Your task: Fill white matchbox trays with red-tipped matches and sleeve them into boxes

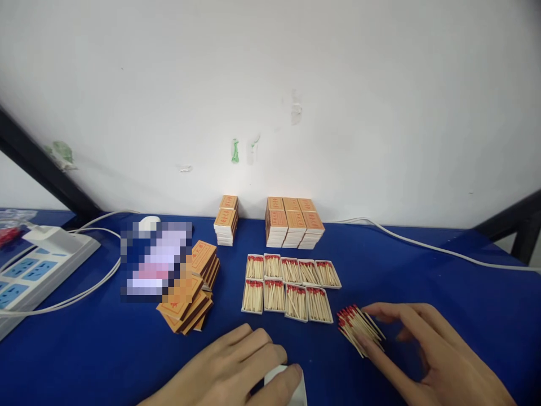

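Near the bottom edge my left hand is closed around a small white matchbox tray; the fingers hide much of it. My right hand reaches over a loose heap of red-tipped matches on the table. Its thumb touches the matches, while the index finger lies along their far side, apart from the thumb. Ahead of both hands, several filled matchbox trays stand in two rows, their red match heads pointing away from me.
Orange matchbox covers lie in an uneven pile at left. Stacked matchboxes and a smaller stack stand by the wall. A blurred phone, a power strip and white cables rest on the blue table.
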Available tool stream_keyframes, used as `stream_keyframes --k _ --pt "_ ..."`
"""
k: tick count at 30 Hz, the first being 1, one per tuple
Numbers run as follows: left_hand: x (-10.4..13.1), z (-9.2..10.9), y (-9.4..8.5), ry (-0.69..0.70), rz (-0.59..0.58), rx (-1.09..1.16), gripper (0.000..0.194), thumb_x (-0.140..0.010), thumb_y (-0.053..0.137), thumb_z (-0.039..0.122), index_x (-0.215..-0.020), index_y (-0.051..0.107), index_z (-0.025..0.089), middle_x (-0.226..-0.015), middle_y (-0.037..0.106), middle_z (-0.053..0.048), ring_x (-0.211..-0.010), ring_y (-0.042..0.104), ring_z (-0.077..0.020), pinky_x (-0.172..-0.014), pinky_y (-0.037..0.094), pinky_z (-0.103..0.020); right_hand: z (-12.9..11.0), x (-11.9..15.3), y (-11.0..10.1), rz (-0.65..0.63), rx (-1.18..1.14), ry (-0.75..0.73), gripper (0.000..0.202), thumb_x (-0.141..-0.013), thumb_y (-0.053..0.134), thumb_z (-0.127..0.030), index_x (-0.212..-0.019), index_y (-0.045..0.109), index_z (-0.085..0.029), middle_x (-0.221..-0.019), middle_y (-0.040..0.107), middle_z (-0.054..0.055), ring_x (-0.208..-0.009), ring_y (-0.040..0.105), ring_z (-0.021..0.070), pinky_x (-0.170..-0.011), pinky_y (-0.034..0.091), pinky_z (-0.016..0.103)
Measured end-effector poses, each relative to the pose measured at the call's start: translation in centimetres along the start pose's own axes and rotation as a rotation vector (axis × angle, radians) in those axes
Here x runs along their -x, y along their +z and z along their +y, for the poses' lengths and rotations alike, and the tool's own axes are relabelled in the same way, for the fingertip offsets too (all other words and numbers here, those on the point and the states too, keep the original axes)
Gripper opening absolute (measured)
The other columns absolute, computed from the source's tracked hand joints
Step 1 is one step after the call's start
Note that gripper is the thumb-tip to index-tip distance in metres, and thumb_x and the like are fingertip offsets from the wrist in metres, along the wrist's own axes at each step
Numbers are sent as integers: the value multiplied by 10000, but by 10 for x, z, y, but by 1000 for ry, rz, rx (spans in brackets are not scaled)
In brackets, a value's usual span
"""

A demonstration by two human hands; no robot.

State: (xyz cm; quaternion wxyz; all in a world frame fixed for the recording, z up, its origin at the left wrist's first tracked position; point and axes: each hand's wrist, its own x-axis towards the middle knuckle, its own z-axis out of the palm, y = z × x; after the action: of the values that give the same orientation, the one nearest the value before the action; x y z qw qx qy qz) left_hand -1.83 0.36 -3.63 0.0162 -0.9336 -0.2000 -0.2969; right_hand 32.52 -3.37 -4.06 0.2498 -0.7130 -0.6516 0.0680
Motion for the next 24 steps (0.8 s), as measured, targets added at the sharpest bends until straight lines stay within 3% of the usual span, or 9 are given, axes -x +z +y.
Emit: stream_keyframes --k 6,13,19,24 --pt "3 -2 0 4 -11 16 288 -1248 569 281 -1455 746 186 -1207 786 -72 -1060 749 -206 -1134 632 -352 1 5 10 15 -14 -103 470 -1074 694 -721 -1383 749 -372 -1327 775 92 -1044 819 290 -789 721 363" --pt "3 -1 1 0 -15 34 373 -1288 438 289 -1438 763 183 -1207 790 -73 -1048 746 -202 -1157 622 -359 -4 2 5 19 -29 -58 433 -1085 674 -734 -1287 791 -368 -1259 784 76 -923 779 252 -692 682 318" --pt "1 -1 -1 1 -12 27 347 -1285 466 292 -1424 767 189 -1201 792 -67 -1043 741 -191 -1155 621 -342 -9 6 7 17 -53 -151 335 -1085 720 -638 -1232 820 -354 -1185 793 77 -1004 806 257 -778 707 300" --pt "2 -2 -2 2 -30 24 332 -1279 500 307 -1442 762 184 -1220 774 -70 -1048 738 -202 -1128 628 -357 -11 5 7 75 -49 -169 312 -1117 688 -623 -1188 810 -345 -1140 793 58 -930 798 229 -720 684 281"
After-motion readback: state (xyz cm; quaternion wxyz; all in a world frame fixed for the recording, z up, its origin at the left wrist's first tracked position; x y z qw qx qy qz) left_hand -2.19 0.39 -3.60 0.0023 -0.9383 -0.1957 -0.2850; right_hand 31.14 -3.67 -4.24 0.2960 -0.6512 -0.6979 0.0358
